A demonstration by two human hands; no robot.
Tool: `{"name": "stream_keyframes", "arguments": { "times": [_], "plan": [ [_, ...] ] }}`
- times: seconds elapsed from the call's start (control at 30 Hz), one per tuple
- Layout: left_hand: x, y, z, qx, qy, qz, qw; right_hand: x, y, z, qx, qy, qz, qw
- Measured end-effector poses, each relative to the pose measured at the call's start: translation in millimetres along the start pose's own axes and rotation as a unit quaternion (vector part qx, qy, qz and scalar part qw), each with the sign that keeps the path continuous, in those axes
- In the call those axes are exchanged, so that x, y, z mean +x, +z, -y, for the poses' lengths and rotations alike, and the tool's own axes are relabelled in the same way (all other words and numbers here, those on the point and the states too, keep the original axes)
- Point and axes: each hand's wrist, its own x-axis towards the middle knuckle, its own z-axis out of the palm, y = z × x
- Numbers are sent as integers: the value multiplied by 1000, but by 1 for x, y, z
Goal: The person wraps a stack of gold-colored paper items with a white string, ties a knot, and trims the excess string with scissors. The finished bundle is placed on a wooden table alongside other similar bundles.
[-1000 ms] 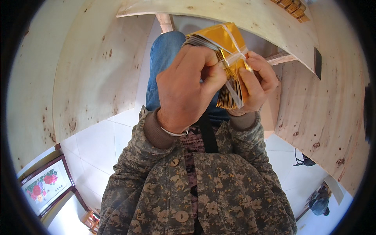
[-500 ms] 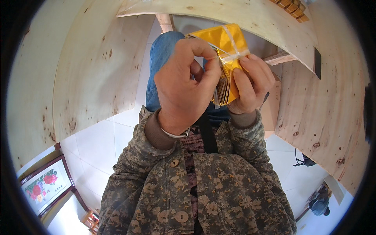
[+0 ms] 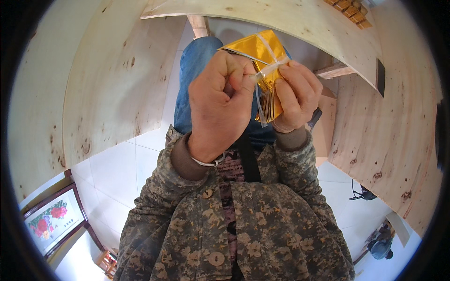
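The gold foil bundle (image 3: pixel 265 70) sits upper centre of the frame, clamped in my right hand (image 3: pixel 295 96). My left hand (image 3: pixel 220 107) pinches the clear plastic strap (image 3: pixel 271 68) crossing it, so I judge I am loosening that binding; next comes a steady pull without tearing the sheets. No containers show; only plywood panels (image 3: pixel 108 75) surround me.

gold foil stack (image 3: pixel 262 56), camouflage jacket (image 3: pixel 262 220), blue jeans (image 3: pixel 194 79)

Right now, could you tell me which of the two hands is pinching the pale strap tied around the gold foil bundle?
The left hand: its fingertips pinch the pale strap, while the right hand only grips the gold foil bundle from the side.
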Motion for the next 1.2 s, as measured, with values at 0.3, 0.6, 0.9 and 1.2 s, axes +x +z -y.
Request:
{"name": "stream_keyframes", "arguments": {
  "times": [0.3, 0.6, 0.9, 1.2],
  "plan": [
    [3, -1, -10, 197, 72, -12, 978, 5, 9, 12, 93, 168, -20, 981],
    [1, -19, 5, 125, 72, -81, 986, 14, -2, 27, 461, 570, -74, 676],
    [1, -15, 1, 238, 99, 11, 966, 14, -1, 26, 512, 602, -72, 608],
    [13, -18, 4, 269, 111, 2, 957, 14, -1, 24, 517, 622, -41, 586]
  ]
}}
